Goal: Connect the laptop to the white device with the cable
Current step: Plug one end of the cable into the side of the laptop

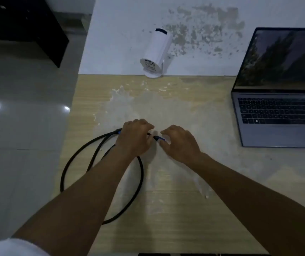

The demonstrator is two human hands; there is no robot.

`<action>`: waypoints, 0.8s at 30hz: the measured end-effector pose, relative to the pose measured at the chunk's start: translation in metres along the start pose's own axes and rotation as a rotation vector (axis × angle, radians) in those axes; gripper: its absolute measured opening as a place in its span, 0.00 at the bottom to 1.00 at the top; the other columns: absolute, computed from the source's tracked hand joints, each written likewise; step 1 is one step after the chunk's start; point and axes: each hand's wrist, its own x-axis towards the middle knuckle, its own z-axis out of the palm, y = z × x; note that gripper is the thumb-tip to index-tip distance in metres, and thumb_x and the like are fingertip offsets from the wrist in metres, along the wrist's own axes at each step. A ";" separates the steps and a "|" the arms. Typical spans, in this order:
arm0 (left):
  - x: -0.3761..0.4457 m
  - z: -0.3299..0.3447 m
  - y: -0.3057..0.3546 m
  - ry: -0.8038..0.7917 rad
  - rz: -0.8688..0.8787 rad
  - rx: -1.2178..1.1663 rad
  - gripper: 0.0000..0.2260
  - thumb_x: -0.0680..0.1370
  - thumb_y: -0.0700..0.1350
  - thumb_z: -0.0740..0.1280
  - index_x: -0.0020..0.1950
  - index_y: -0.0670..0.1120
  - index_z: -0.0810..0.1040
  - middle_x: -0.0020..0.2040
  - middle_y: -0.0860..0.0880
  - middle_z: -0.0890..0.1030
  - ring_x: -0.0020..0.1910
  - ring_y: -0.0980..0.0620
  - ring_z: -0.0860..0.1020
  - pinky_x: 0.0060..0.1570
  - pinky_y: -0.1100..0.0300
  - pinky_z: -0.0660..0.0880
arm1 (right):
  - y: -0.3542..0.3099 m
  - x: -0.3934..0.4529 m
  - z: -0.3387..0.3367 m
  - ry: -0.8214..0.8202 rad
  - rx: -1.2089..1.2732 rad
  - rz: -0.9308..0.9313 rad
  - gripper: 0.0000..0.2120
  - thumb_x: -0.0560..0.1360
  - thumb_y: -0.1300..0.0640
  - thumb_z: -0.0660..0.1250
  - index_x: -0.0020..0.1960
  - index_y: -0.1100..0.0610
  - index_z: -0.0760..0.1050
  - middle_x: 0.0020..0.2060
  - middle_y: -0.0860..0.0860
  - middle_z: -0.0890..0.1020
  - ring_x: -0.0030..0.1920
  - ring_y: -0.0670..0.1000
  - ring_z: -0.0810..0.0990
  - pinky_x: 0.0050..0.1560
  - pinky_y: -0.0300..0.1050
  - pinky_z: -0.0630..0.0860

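Observation:
A black cable (141,182) lies coiled in loops on the wooden table, left of centre. My left hand (133,138) rests over the top of the coil with its fingers curled around the cable. My right hand (180,141) pinches the cable's plug end, which has a blue and white connector (161,139), just right of the left hand. The white device (156,52), a cylinder on a round base, stands at the table's far edge against the wall, its vented face towards me. The open grey laptop (277,115) sits at the far right, screen lit.
The wooden table (185,209) has pale worn patches in its middle. Its left edge drops to a glossy tiled floor (18,145). A dark cabinet (22,26) stands on the floor at the back left. The white wall (120,34) behind the device is flaking.

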 end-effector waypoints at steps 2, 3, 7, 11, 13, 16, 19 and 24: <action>0.004 0.003 -0.002 -0.019 0.002 0.005 0.15 0.77 0.48 0.66 0.63 0.47 0.78 0.62 0.45 0.80 0.59 0.44 0.78 0.60 0.47 0.73 | 0.001 0.003 0.006 -0.009 -0.025 -0.002 0.14 0.78 0.50 0.67 0.60 0.56 0.81 0.55 0.56 0.82 0.55 0.58 0.79 0.55 0.55 0.76; 0.004 0.006 -0.003 -0.016 0.009 0.010 0.15 0.77 0.47 0.66 0.63 0.47 0.78 0.62 0.45 0.80 0.59 0.44 0.78 0.60 0.47 0.73 | 0.002 0.003 0.009 -0.014 -0.037 -0.002 0.13 0.78 0.51 0.67 0.58 0.56 0.81 0.53 0.55 0.81 0.53 0.57 0.79 0.53 0.55 0.76; 0.007 0.010 -0.007 -0.051 0.014 0.013 0.16 0.75 0.46 0.67 0.63 0.47 0.78 0.61 0.45 0.81 0.58 0.44 0.78 0.60 0.47 0.73 | 0.001 0.007 0.018 -0.038 -0.014 0.046 0.10 0.78 0.52 0.68 0.56 0.55 0.81 0.50 0.53 0.80 0.48 0.55 0.78 0.51 0.54 0.77; 0.008 0.010 -0.011 -0.037 0.031 -0.016 0.18 0.74 0.44 0.68 0.64 0.47 0.77 0.62 0.45 0.80 0.59 0.44 0.77 0.61 0.47 0.71 | 0.005 0.010 0.021 -0.061 0.103 0.124 0.06 0.78 0.53 0.68 0.52 0.54 0.80 0.47 0.53 0.80 0.46 0.54 0.78 0.49 0.53 0.78; 0.008 0.008 -0.011 -0.014 0.056 -0.052 0.20 0.73 0.44 0.69 0.66 0.48 0.75 0.63 0.45 0.80 0.61 0.44 0.77 0.62 0.47 0.71 | 0.005 0.011 0.017 -0.060 0.313 0.200 0.04 0.77 0.54 0.69 0.50 0.53 0.80 0.42 0.51 0.82 0.42 0.52 0.80 0.44 0.49 0.78; 0.007 0.001 -0.009 0.037 0.114 -0.130 0.21 0.74 0.45 0.69 0.68 0.48 0.74 0.64 0.45 0.79 0.62 0.44 0.77 0.62 0.47 0.73 | 0.004 0.013 0.005 0.017 0.592 0.271 0.00 0.76 0.56 0.71 0.47 0.52 0.81 0.36 0.48 0.82 0.36 0.45 0.78 0.38 0.38 0.74; 0.008 -0.007 -0.005 0.117 0.154 -0.203 0.20 0.76 0.45 0.68 0.69 0.48 0.73 0.62 0.46 0.80 0.60 0.45 0.78 0.56 0.49 0.76 | 0.000 0.013 -0.010 0.138 0.795 0.301 0.02 0.76 0.56 0.72 0.46 0.54 0.83 0.34 0.47 0.81 0.33 0.41 0.77 0.35 0.32 0.73; 0.014 -0.022 0.010 0.254 0.227 -0.230 0.19 0.76 0.47 0.69 0.67 0.48 0.74 0.57 0.47 0.83 0.55 0.46 0.80 0.49 0.48 0.79 | -0.008 0.007 -0.035 0.304 1.006 0.334 0.06 0.75 0.55 0.73 0.39 0.51 0.82 0.28 0.41 0.82 0.32 0.36 0.79 0.34 0.26 0.73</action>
